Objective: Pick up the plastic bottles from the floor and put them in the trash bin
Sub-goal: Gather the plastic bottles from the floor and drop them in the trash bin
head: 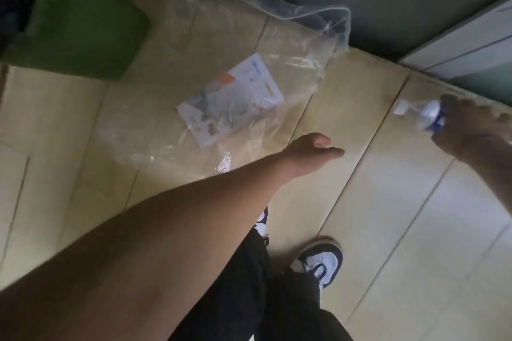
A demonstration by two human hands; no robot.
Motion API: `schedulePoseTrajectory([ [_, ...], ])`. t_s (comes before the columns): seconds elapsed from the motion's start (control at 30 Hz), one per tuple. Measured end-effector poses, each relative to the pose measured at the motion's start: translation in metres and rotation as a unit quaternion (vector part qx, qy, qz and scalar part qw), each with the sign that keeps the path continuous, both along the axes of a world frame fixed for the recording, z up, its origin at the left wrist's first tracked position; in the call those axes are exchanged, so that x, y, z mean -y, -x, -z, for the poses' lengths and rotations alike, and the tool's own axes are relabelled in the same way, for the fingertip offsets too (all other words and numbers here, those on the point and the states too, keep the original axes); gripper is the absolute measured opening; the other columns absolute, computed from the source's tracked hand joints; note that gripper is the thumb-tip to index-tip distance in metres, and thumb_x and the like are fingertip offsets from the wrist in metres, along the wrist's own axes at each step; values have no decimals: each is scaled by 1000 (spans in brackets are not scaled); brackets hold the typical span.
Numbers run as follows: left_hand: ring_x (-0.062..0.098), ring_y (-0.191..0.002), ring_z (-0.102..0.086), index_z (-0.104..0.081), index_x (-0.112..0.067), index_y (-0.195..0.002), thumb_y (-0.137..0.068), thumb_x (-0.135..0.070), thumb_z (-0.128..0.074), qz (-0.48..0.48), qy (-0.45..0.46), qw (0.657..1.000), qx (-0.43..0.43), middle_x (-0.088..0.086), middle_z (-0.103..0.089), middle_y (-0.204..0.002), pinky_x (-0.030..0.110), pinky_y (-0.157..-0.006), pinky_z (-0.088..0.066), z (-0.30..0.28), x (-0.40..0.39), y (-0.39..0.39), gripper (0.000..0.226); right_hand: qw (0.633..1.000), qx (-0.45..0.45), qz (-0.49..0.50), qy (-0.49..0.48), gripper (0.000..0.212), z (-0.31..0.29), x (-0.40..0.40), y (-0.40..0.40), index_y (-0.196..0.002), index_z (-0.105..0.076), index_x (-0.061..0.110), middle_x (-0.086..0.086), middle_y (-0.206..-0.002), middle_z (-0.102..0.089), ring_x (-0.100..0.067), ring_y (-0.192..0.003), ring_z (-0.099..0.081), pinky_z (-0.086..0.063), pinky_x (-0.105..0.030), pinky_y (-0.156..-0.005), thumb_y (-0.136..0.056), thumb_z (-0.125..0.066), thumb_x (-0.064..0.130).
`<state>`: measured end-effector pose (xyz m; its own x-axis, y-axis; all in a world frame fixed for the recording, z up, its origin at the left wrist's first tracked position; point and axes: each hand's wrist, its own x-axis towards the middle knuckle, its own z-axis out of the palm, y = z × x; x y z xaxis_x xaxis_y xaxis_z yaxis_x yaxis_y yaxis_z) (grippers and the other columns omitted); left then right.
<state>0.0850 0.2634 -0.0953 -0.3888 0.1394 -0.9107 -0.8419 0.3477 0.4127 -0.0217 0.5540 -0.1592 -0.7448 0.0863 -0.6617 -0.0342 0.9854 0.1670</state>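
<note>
Right hand (471,133) clenches the plastic bottle (428,117) round its middle; it looks empty, light, crushable; left hand (313,151) hangs loosely curled, holding nothing

Floor (388,202): pale smooth tiles, faint sheen, thin dark joints. Plastic bag (249,44): clear film, glossy, creased. Printed card (230,99) seen inside bag: white paper, matt. Plastic bottle (424,116): clear, ribbed, glossy, white cap, blue label. Trousers (277,299): black matt cloth.
</note>
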Motion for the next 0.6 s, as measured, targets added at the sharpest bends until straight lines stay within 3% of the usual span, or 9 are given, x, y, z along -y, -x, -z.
schedulePoseTrajectory([
  [0.07,19,-116,-57,-49,-17,-135,-85,-39,-66,-14,-1,1000,10,2,-54,-137,29,-95,-47,-3,17,-14,57,1000,-8,1,10,57,-23,29,-24,-117,-53,21,-21,-112,-64,-43,-101,-63,-48,-54,-95,-69,-72,45],
  [0.13,17,-117,-56,-43,-19,-138,-82,-38,-70,-31,-7,999,8,2,-52,-139,25,-91,-45,-19,32,-27,65,993,2,76,85,58,-65,68,-50,-122,-55,20,-16,-114,-66,-39,-103,-64,-49,-43,-89,-73,-75,44],
  [0.17,16,-120,-53,-39,-22,-141,-79,-40,-72,-34,-10,999,-1,1,-50,-142,25,-92,-43,-34,38,-32,72,973,14,161,163,59,-91,88,-62,-122,-56,18,-12,-113,-68,-35,-103,-65,-50,-37,-85,-73,-78,43],
  [0.23,17,-130,-46,-27,-29,-146,-73,-44,-77,-31,-17,999,-32,-2,-41,-149,27,-100,-38,-78,51,-44,89,899,45,302,313,61,-151,127,-84,-119,-60,18,-4,-108,-70,-29,-98,-66,-48,-32,-76,-68,-84,42],
  [0.33,13,-137,-37,-22,-36,-145,-64,-52,-80,-16,-38,997,-68,-6,-36,-152,35,-113,-32,-172,76,-54,101,808,99,378,442,60,-256,181,-103,-108,-64,24,2,-100,-74,-22,-92,-69,-54,-35,-70,-56,-83,46],
  [0.47,4,-109,-61,-50,-44,-117,-60,-58,-77,17,-44,996,-81,-17,-64,-116,34,-101,-48,-310,132,-66,64,770,129,392,486,52,-405,247,-119,-109,-68,23,-2,-99,-77,-19,-89,-73,-59,-30,-65,-61,-84,33],
  [0.53,7,-97,-65,-51,-43,-116,-60,-57,-77,40,-31,994,-94,-17,-65,-102,31,-92,-52,-374,167,-74,63,761,175,392,487,53,-466,273,-122,-121,-63,21,-9,-111,-73,-26,-101,-71,-62,-38,-67,-72,-81,31],
  [0.6,12,-94,-63,-49,-40,-126,-61,-55,-78,65,-8,991,-121,-16,-61,-101,28,-88,-50,-434,207,-79,72,745,181,395,505,46,-519,296,-118,-124,-57,29,-5,-118,-67,-29,-109,-67,-61,-44,-69,-82,-72,39],
])
